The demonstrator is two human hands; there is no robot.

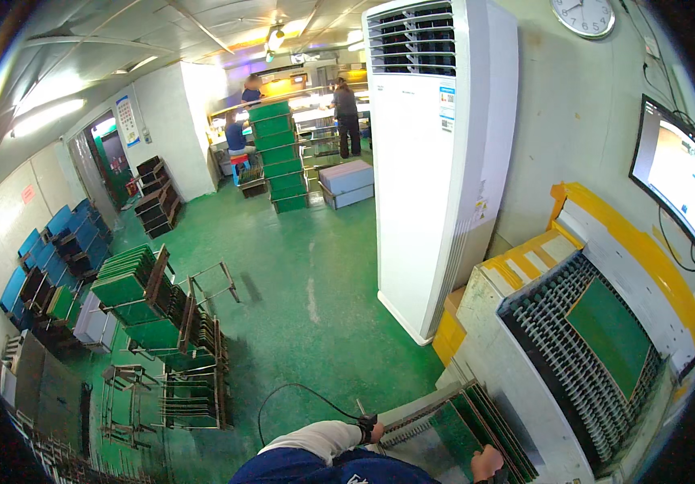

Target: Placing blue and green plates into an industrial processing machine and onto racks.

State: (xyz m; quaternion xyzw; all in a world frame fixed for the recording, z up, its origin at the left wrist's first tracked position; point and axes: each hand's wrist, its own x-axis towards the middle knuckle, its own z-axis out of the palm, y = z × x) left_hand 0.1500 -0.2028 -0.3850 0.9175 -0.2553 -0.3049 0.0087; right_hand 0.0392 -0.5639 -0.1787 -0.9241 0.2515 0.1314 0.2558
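Below me at the lower right is a slotted rack [416, 427] with several green boards standing in it. My right hand [486, 464] is closed at the near edge of one green board [454, 430] in this rack, its fingers curled. My left hand [377, 433] is by the rack's left end, with a black band or device [367, 421] at the wrist; its fingers are small and partly hidden. To the right, another green panel [610, 335] lies flat on the rollers of a conveyor machine [553, 347].
A tall white air conditioner [416, 177] stands ahead of the rack. On the left, metal racks [194, 347] hold more green boards. A black cable [283, 387] loops above the green floor [307, 274]. A screen [674, 165] hangs at right. People [346, 113] are at the back.
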